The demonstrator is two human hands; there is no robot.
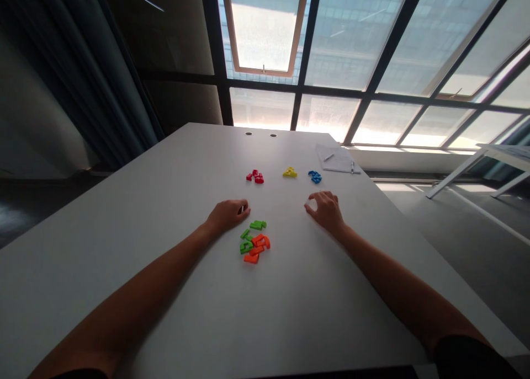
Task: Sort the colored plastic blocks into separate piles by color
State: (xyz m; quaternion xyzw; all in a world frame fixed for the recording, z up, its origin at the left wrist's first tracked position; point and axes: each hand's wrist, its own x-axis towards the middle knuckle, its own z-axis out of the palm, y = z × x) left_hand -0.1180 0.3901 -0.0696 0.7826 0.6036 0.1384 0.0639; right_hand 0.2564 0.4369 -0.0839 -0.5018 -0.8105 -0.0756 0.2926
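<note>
We noted the left hand (229,213) with fingers curled inward, near the green pieces (245,247); these lay beside orange pieces (256,251) on the bench (298,307). The right hand (326,209), near the blue pieces (316,177), had thumb and fingers rounded into a ring. We could not tell whether either gripped anything.

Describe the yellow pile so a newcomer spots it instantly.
On the white table, look past the right hand toward the windows. There the yellow pile sits mid-row, between the red pile on the left and the blue pile on the right; nothing else on the table is yellow.
</note>
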